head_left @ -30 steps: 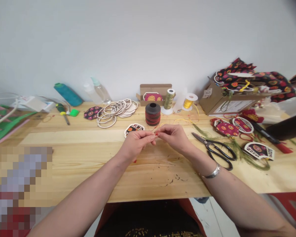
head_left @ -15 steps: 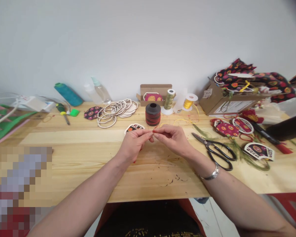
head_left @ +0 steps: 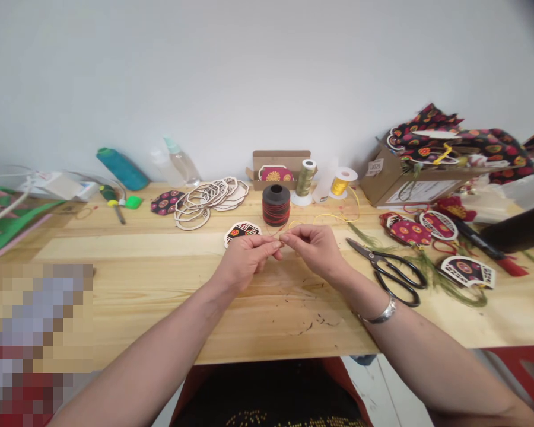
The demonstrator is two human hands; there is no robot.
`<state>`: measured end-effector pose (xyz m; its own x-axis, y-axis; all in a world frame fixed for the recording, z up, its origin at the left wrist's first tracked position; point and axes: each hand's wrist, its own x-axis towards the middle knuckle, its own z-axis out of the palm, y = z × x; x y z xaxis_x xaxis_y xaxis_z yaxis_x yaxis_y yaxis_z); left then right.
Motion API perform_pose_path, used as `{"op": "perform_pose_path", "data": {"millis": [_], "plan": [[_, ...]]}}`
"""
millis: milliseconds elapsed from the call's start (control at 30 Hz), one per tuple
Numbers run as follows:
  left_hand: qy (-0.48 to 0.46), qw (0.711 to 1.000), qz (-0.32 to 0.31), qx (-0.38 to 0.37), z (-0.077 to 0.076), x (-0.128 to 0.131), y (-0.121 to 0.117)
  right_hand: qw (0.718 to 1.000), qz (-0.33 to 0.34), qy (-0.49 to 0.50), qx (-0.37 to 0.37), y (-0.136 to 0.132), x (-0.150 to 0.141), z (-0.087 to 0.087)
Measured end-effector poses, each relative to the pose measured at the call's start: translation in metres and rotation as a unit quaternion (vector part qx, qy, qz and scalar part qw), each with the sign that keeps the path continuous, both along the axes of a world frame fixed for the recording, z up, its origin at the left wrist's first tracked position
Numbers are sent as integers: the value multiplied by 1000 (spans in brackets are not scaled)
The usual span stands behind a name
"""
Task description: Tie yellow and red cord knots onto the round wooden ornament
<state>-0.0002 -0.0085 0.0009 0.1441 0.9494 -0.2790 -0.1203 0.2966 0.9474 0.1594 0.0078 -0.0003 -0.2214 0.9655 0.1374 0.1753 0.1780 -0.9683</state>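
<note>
My left hand [head_left: 249, 256] and my right hand [head_left: 314, 248] meet fingertip to fingertip above the middle of the table. Each is closed in a pinch on a thin red cord [head_left: 283, 230], of which only a short bit shows by the fingers. Just beyond the fingertips stands a dark spool [head_left: 276, 207] wound with red cord. A patterned ornament with a pale frame [head_left: 241, 230] lies partly hidden behind my left hand. Black-handled scissors [head_left: 385, 270] rest to the right of my right hand.
Pale cut-out frames [head_left: 211, 201] and a teal thread cone [head_left: 122, 169] lie at the back left. A green thread spool [head_left: 305, 178] and a yellow cord spool [head_left: 343, 181] stand behind. A cardboard box [head_left: 400, 184] with patterned cloth and finished ornaments [head_left: 467, 273] are on the right.
My hands have moved slightly, and the fingertips have shifted a little to the right. More of the framed ornament shows behind my left hand. Red bits seen at and below the fingers are less visible.
</note>
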Motion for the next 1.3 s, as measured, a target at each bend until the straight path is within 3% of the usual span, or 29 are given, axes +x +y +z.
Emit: {"op": "perform_pose_path", "data": {"millis": [300, 700, 1300], "plan": [[-102, 992, -33, -66, 1, -3, 2, 1000, 12, 12, 5, 1, 0, 1], [-137, 978, -48, -149, 1, -4, 4, 999, 23, -9, 37, -1, 1, 1], [-181, 972, -50, -142, 0, -4, 3, 998, 11, -12, 54, -1, 1, 2]]}}
